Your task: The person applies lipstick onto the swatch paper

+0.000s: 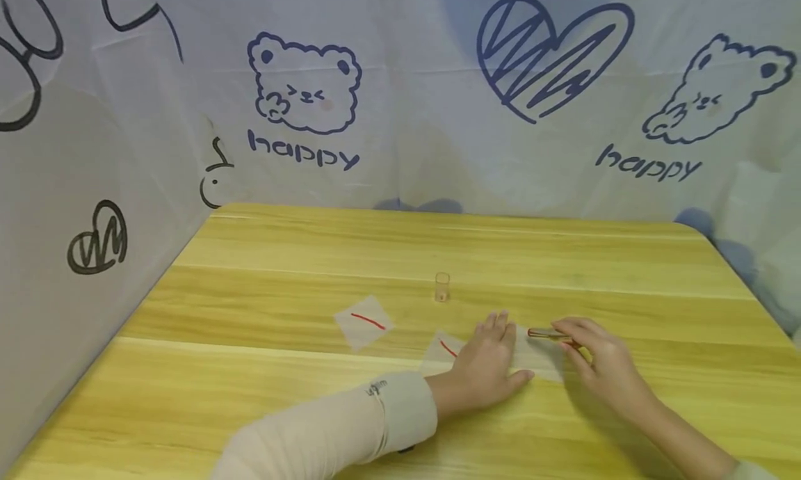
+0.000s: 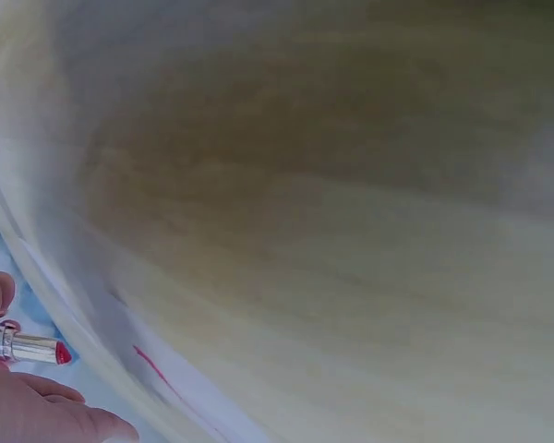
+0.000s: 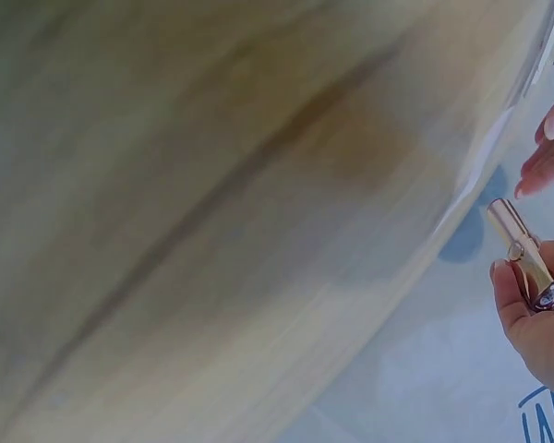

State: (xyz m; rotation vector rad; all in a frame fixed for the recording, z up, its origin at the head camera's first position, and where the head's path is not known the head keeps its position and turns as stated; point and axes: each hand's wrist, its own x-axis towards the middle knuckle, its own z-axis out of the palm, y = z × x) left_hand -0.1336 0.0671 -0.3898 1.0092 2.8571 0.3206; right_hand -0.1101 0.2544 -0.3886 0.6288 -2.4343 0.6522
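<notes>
My left hand (image 1: 484, 362) rests palm down, fingers straight, across a middle paper square (image 1: 437, 362) and a right-hand paper square (image 1: 543, 362). A red stroke shows on the middle square, partly under the hand. Above the right-hand square, my right hand (image 1: 605, 365) pinches a lipstick (image 1: 546, 334) between thumb and fingers, with its red end toward the left hand. That red tip shows in the left wrist view on the lipstick (image 2: 37, 349). Its shiny gold tube (image 3: 531, 263) appears at the right of the right wrist view.
A third paper square (image 1: 363, 337) with a red stroke lies farther left on the wooden table (image 1: 250, 396). A small transparent cap (image 1: 442, 287) stands behind the papers. White cloth (image 1: 419, 118) with drawings hangs behind and left of the table.
</notes>
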